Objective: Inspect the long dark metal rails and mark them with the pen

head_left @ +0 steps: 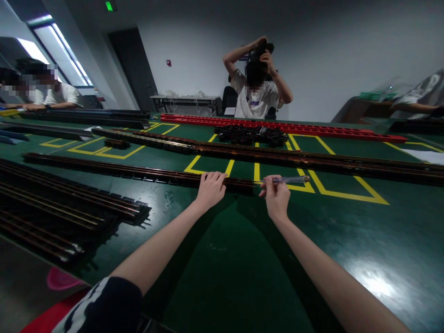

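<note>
A long black rail with copper-coloured strips lies across the green table, its right end in front of me. My left hand is closed over this rail near that end, fingers bent across the top. Just past the end, my right hand grips what looks like a screwdriver with a clear handle. Its thin tip points left toward the rail end; whether it touches cannot be made out. Beyond both hands runs another, longer copper-striped rail.
More striped rails are grouped at the left. Farther back are a pile of black parts and a red slotted rail. Yellow tape outlines mark the green tabletop. A person across the table has both hands raised to the head.
</note>
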`<state>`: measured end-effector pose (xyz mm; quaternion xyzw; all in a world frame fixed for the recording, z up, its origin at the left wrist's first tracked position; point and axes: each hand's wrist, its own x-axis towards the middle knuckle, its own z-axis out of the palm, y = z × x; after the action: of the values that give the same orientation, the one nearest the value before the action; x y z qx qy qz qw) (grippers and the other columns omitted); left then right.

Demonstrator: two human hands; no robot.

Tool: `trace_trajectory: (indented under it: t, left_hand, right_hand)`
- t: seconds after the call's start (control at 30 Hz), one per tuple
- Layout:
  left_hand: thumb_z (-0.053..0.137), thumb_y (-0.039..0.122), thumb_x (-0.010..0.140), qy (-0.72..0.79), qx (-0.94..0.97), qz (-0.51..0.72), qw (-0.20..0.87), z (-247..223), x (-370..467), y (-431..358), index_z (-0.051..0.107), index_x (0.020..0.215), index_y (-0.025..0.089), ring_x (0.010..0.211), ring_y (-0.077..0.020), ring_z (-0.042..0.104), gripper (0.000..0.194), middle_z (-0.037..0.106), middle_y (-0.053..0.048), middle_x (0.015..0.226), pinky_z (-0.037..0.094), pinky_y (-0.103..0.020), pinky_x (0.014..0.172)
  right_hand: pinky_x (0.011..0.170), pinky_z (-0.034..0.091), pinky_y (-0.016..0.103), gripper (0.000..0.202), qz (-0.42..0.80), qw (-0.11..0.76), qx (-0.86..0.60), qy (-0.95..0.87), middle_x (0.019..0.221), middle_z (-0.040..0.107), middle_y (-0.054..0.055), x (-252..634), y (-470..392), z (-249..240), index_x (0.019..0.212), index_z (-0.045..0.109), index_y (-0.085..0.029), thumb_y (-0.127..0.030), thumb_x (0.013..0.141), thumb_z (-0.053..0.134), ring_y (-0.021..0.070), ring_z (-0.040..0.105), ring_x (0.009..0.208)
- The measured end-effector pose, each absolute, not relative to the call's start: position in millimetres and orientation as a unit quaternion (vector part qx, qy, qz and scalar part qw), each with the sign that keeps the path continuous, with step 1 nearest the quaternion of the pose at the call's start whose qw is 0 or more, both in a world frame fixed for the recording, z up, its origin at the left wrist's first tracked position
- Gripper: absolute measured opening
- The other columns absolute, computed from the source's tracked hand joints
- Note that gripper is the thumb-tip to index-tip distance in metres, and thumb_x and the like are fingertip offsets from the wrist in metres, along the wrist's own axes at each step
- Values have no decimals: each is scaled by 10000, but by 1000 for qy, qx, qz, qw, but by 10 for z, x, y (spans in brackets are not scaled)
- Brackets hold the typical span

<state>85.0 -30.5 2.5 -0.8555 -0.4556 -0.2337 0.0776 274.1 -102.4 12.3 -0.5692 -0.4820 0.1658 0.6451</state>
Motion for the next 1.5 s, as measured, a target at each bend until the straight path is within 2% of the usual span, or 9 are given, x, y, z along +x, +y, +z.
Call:
trace_trajectory:
  t: [0.13, 0.33, 0.6, 0.73, 0.9, 1.17, 1.3, 1.5]
  left_hand:
    - [419, 176, 896, -460, -852, -233, 85, 27, 853, -309, 620, 1189, 195, 1106, -259, 577, 356, 673, -91, 1180, 387, -444, 998]
    - [440, 201, 908, -447, -858, -240, 77, 38, 848, -313, 628, 1165, 197, 1079, -248, 587, 319, 676, -84, 1158, 402, -432, 980]
    - [454, 218, 917, -429, -866, -241, 83, 61, 832, -323, 636, 1154, 200, 1052, -237, 606, 300, 686, -76, 1145, 423, -402, 928]
    - [469, 249, 916, -409, -874, -247, 87, 59, 835, -328, 642, 1139, 201, 1054, -235, 612, 286, 692, -72, 1133, 427, -393, 910]
    - [480, 272, 913, -403, -875, -254, 83, 58, 835, -328, 653, 1105, 208, 1055, -236, 613, 266, 701, -67, 1109, 426, -391, 906]
    - [508, 291, 863, -420, -871, -244, 69, 77, 867, -348, 629, 1146, 192, 1075, -255, 599, 323, 693, -73, 1138, 404, -419, 931]
    - [468, 260, 863, -430, -869, -236, 58, 79, 864, -353, 593, 1224, 172, 1118, -251, 580, 392, 672, -83, 1203, 390, -423, 957]
    - [399, 182, 878, -460, -858, -223, 57, 55, 852, -331, 607, 1219, 157, 1153, -245, 565, 400, 662, -97, 1219, 373, -428, 994]
  right_hand:
    - [461, 447, 240, 369, 149, 636, -572, -496, 655, 599, -6, 2739, -1022, 110, 874, 556, -198, -555, 887, 465, 122, 562, 500]
    - [630, 514, 326, 276, 106, 624, -577, -516, 866, 669, 54, 2763, -1001, 69, 936, 581, -210, -458, 890, 471, 189, 635, 729]
    - [881, 442, 464, 134, 48, 496, -597, -629, 1013, 693, 86, 2768, -934, -5, 918, 576, -239, -294, 906, 454, 268, 614, 964]
    - [920, 399, 481, 21, 26, 439, -592, -675, 1081, 697, 84, 2737, -938, -20, 878, 533, -241, -242, 867, 516, 276, 604, 1021]
    - [902, 385, 451, 149, 19, 383, -594, -707, 1085, 686, 84, 2749, -935, -14, 848, 483, -233, -217, 781, 616, 282, 599, 1019]
    - [829, 366, 386, 106, -37, 347, -625, -698, 950, 664, 64, 2713, -920, 11, 870, 486, -228, -221, 786, 551, 261, 578, 918]
    - [890, 343, 418, 142, -68, 360, -646, -670, 953, 673, 73, 2706, -923, -1, 888, 497, -226, -170, 761, 523, 272, 586, 968]
    - [956, 317, 459, 283, -83, 356, -660, -656, 1018, 700, 79, 2749, -929, -43, 834, 477, -232, -27, 639, 479, 284, 605, 1074]
